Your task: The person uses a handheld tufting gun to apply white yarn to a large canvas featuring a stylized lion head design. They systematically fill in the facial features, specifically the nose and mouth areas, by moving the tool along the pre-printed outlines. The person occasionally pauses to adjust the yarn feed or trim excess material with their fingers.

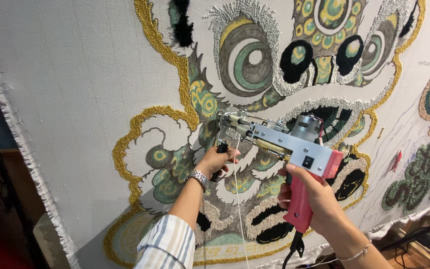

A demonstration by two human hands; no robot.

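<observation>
Head view: both hands (215,160) press tufting gun (279,142) against cloth (75,74)

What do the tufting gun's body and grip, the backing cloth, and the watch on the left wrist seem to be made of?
Tufting gun: the body looks like bare silvery sheet metal with a dull shine; the pink grip looks like smooth moulded plastic.
Backing cloth: a pale woven fabric, visible weave, frayed edge.
Watch: the band looks like polished metal links, judging by the glints.

My right hand (308,194) grips the pink handle of the tufting gun (279,142) at centre frame, my left hand (215,160) holds its black front grip against the tufted cloth (75,74).
</observation>
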